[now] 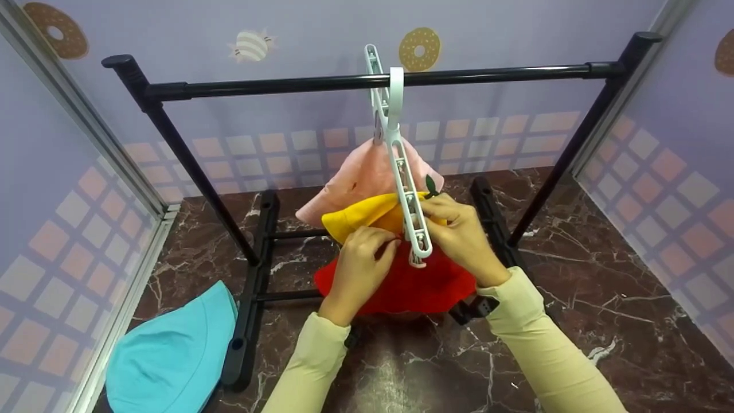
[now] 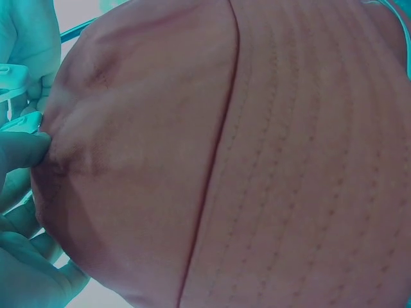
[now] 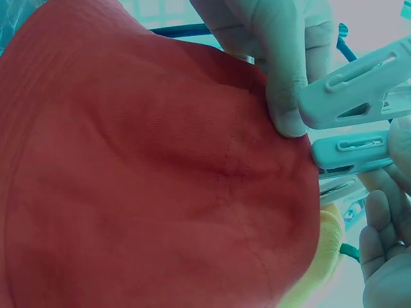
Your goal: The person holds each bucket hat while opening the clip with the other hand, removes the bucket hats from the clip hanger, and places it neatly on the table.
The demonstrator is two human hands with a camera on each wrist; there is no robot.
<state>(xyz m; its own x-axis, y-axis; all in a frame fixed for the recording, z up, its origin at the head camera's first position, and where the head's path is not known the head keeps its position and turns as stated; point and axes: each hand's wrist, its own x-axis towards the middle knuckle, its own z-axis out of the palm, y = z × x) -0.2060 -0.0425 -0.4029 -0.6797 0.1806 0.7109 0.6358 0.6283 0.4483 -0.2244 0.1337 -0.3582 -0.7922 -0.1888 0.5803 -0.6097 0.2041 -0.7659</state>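
A red bucket hat (image 1: 424,289) hangs below the front end of a white clip hanger (image 1: 408,198). My left hand (image 1: 364,261) pinches the top of its crown between thumb and fingers. My right hand (image 1: 461,232), on the hanger's other side, holds a clip (image 3: 350,153) with the thumb on its end. In the right wrist view that clip's tip meets the crown's edge; whether it bites the cloth I cannot tell. Behind the red hat is a yellow hat (image 1: 358,218) with a green leaf, partly hidden by my hands. Farther back a pink hat (image 1: 350,178) hangs from the hanger.
The hanger hooks over the black bar (image 1: 275,86) of a freestanding rack. A turquoise bucket hat (image 1: 166,350) lies at the lower left, beside the rack's left foot (image 1: 243,344). Patterned walls stand behind and on both sides of the brown marbled surface (image 1: 608,275).
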